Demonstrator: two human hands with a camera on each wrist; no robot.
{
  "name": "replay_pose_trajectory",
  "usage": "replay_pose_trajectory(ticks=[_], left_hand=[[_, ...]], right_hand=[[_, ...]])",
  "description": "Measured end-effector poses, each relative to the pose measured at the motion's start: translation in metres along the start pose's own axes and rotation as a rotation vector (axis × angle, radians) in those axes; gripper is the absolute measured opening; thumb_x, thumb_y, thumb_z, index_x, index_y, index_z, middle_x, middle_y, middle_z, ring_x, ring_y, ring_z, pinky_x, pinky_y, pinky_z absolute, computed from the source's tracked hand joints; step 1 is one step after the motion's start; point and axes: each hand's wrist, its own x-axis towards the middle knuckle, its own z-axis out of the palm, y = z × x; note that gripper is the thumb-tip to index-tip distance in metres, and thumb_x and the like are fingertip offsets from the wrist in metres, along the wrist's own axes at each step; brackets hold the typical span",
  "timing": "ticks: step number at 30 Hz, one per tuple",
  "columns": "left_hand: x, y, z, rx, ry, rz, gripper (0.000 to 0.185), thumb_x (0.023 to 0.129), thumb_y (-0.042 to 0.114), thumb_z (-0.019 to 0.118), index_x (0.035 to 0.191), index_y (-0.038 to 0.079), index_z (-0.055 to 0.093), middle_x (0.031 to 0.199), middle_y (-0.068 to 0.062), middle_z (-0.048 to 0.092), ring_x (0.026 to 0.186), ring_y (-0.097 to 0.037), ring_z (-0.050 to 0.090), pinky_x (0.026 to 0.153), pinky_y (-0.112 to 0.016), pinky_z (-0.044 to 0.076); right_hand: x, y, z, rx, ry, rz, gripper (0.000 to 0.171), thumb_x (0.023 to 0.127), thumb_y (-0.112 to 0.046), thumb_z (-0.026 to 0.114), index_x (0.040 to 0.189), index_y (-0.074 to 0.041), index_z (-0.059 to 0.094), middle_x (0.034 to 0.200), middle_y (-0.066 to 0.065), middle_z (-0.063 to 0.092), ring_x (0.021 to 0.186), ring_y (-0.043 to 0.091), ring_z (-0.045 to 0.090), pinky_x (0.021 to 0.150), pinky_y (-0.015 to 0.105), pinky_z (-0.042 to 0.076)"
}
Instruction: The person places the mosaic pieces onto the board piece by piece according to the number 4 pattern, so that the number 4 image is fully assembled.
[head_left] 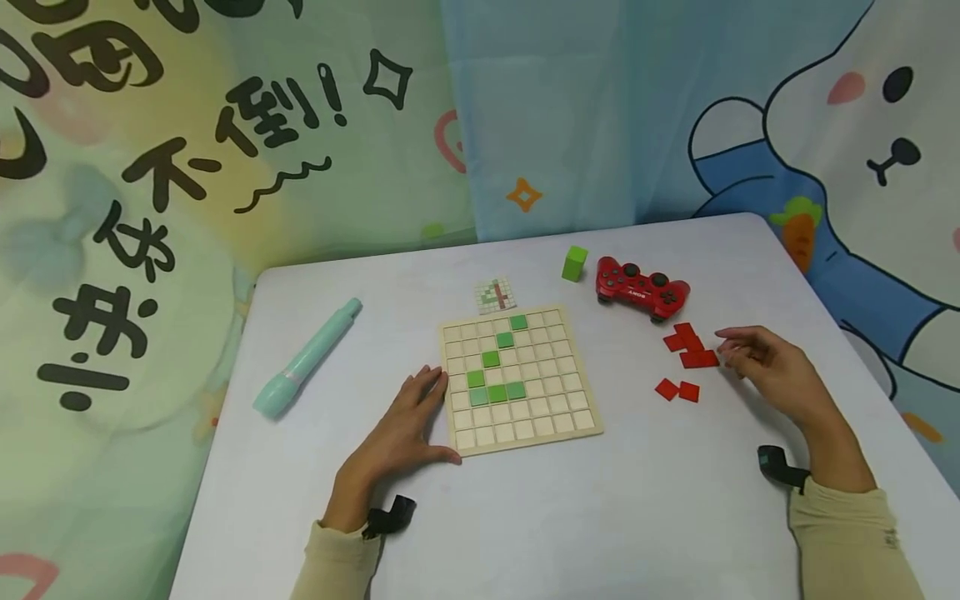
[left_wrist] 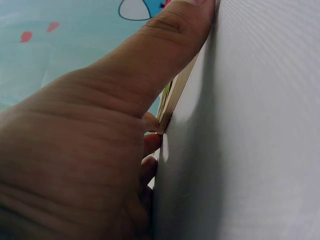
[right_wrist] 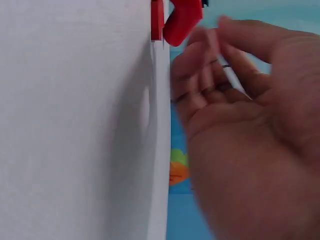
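Note:
A square wooden grid board (head_left: 527,379) lies on the table, with several green tiles (head_left: 491,358) set in its cells. My left hand (head_left: 405,429) rests against the board's left side, fingers at the edge and thumb by the near left corner. In the left wrist view the thumb (left_wrist: 165,45) stretches along the board's rim (left_wrist: 177,92). Several flat red tiles (head_left: 699,359) lie right of the board. Just beyond them, my right hand (head_left: 780,375) hovers above the table with fingers loosely bent. The right wrist view blurs its fingertips, and no object shows in them.
A small pattern card (head_left: 495,296) lies behind the board. Farther back are a green block (head_left: 574,263) and a red game controller (head_left: 642,287). On the left lies a mint-green flashlight-shaped object (head_left: 307,360). Printed curtains (head_left: 555,117) hang behind the table (head_left: 600,517).

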Motion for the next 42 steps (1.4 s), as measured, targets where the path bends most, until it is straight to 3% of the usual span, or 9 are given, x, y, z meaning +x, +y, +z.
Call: replay_pose_trajectory(ticks=[3, 7, 14, 35, 42], left_hand=[[-0.002, -0.001, -0.001, -0.005, -0.002, -0.001, 0.134, 0.071, 0.053, 0.097, 0.171, 0.011, 0.019, 0.179, -0.011, 0.020, 0.170, -0.033, 0.009, 0.138, -0.054, 0.023], [-0.003, -0.001, -0.001, -0.017, 0.001, -0.006, 0.134, 0.070, 0.052, 0.098, 0.171, 0.011, 0.019, 0.179, -0.010, 0.019, 0.170, -0.032, 0.009, 0.138, -0.054, 0.023], [0.000, -0.001, 0.000, -0.034, 0.010, 0.016, 0.134, 0.070, 0.050, 0.098, 0.171, 0.010, 0.020, 0.179, -0.011, 0.020, 0.170, -0.033, 0.009, 0.138, -0.054, 0.023], [0.000, -0.001, 0.001, -0.029, 0.036, 0.022, 0.133, 0.069, 0.048, 0.100, 0.170, 0.008, 0.024, 0.177, -0.013, 0.024, 0.169, -0.036, 0.013, 0.136, -0.057, 0.027], [0.000, -0.001, -0.001, -0.028, 0.008, 0.004, 0.134, 0.070, 0.050, 0.098, 0.171, 0.010, 0.020, 0.179, -0.010, 0.020, 0.170, -0.032, 0.009, 0.138, -0.053, 0.022]], right_hand=[[0.003, 0.008, 0.004, -0.045, -0.041, 0.002, 0.047, 0.109, -0.025, 0.063, 0.153, -0.011, 0.052, 0.131, 0.018, 0.059, 0.100, 0.006, 0.051, 0.074, 0.001, 0.045], [0.005, 0.014, 0.008, -0.117, -0.076, -0.019, 0.051, 0.106, -0.022, 0.068, 0.153, -0.010, 0.052, 0.125, 0.017, 0.055, 0.100, 0.019, 0.049, 0.070, 0.006, 0.042], [0.006, 0.018, 0.008, -0.180, -0.071, -0.006, 0.044, 0.105, -0.017, 0.068, 0.146, -0.006, 0.058, 0.123, 0.020, 0.048, 0.102, 0.030, 0.049, 0.066, 0.007, 0.040], [0.006, 0.017, 0.010, -0.180, -0.066, 0.014, 0.042, 0.106, -0.021, 0.068, 0.142, -0.002, 0.058, 0.118, 0.019, 0.049, 0.103, 0.034, 0.049, 0.065, 0.009, 0.040], [0.006, 0.018, 0.010, -0.178, -0.065, 0.020, 0.042, 0.105, -0.019, 0.069, 0.142, -0.002, 0.058, 0.117, 0.019, 0.049, 0.103, 0.033, 0.050, 0.065, 0.009, 0.041]])
